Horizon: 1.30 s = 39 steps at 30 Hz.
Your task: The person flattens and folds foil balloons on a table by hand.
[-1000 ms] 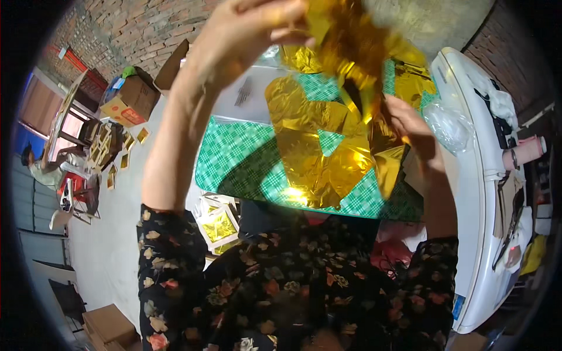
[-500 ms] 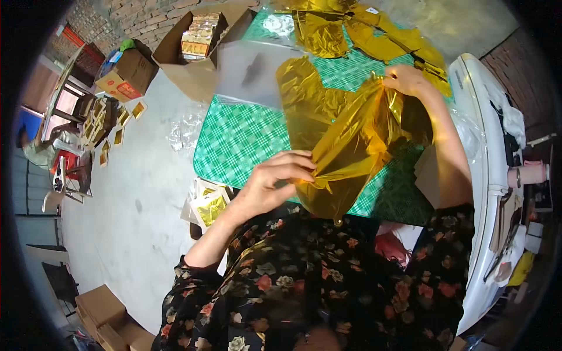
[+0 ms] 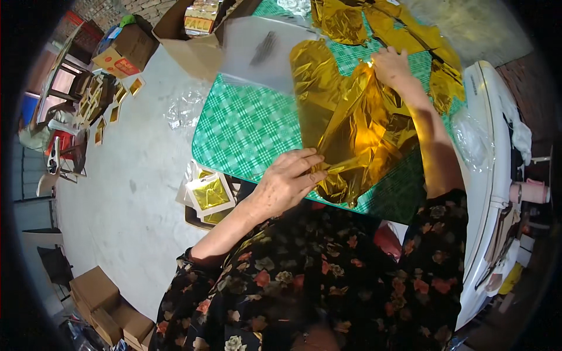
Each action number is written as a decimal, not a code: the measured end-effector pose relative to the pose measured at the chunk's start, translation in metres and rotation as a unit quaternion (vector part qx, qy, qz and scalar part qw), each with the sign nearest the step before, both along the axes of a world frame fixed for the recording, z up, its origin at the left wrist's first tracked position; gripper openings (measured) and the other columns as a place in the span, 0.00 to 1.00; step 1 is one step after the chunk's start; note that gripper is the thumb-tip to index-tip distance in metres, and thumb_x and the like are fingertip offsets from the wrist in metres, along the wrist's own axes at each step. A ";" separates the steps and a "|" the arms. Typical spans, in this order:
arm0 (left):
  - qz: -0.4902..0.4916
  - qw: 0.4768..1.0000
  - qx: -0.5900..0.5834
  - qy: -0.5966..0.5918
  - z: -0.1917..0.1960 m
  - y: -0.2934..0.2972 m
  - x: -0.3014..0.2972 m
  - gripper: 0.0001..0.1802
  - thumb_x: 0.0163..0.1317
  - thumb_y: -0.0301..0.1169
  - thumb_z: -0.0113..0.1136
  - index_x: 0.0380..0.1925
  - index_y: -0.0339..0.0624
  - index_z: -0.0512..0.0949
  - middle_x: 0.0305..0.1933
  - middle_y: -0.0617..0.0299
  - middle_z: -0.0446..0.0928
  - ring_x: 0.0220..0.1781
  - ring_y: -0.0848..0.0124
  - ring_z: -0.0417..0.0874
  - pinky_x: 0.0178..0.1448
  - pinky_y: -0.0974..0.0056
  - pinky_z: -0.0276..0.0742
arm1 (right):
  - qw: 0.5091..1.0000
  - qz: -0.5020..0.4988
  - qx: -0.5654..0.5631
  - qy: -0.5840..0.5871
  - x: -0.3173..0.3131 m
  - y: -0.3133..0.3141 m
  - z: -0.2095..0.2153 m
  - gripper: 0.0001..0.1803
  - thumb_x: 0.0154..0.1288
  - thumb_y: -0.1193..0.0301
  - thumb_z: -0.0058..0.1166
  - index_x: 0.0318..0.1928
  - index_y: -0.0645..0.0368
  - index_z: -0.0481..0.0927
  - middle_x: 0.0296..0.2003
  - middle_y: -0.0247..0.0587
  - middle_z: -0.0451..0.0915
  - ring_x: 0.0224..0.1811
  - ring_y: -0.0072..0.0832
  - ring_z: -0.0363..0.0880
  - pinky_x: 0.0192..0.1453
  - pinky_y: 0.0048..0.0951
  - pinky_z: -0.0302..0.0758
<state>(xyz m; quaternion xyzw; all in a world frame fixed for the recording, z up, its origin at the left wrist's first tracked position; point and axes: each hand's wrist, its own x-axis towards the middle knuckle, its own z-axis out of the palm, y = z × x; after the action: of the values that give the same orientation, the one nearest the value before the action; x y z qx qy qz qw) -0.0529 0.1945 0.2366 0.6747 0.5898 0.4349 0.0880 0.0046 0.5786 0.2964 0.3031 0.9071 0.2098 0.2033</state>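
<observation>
The gold foil sheet point(image 3: 357, 134) hides the right hand's point(image 3: 391, 65) fingertips and part of the green checked table point(image 3: 246, 128). More gold sheets point(image 3: 351, 17) are cut off by the top edge. The items in the cardboard box point(image 3: 199, 17) are too small to tell.

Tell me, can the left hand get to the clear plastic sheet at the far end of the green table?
Probably yes. The left hand grips the gold foil, but only bare green checked table lies between it and the plastic sheet.

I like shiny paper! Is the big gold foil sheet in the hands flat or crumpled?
Crumpled. The shiny gold foil sheet is creased and bunched, stretched between the left hand and right hand above the green checked table.
</observation>
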 end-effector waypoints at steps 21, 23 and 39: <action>0.047 0.998 -0.040 -0.008 -0.008 -0.030 -0.012 0.26 0.58 0.36 0.76 0.55 0.41 0.81 0.60 0.55 0.80 0.74 0.50 0.73 0.78 0.38 0.64 | 0.983 0.146 0.054 0.093 0.050 0.121 -0.062 0.19 0.82 0.53 0.47 0.65 0.42 0.78 0.65 0.39 0.76 0.70 0.44 0.73 0.66 0.64 0.71; 0.049 0.998 -0.042 -0.011 -0.011 -0.028 -0.009 0.25 0.56 0.37 0.77 0.52 0.41 0.82 0.60 0.55 0.79 0.74 0.50 0.73 0.79 0.38 0.64 | 0.965 0.203 0.084 0.140 0.053 0.133 -0.074 0.19 0.82 0.53 0.47 0.65 0.42 0.78 0.65 0.38 0.76 0.70 0.44 0.74 0.66 0.65 0.71; 0.070 0.996 -0.047 0.012 -0.017 -0.033 0.003 0.19 0.57 0.38 0.75 0.45 0.42 0.83 0.59 0.55 0.77 0.74 0.51 0.72 0.77 0.39 0.64 | 0.989 0.008 -0.109 0.101 -0.003 -0.017 0.011 0.16 0.80 0.58 0.47 0.50 0.51 0.84 0.60 0.39 0.80 0.69 0.44 0.71 0.76 0.67 0.59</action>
<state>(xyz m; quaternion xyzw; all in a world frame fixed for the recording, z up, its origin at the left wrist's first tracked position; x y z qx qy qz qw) -0.0503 0.1617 0.2197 0.6321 0.6565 0.4035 0.0815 0.0017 0.5613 0.3076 0.2911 0.9429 0.0793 0.1414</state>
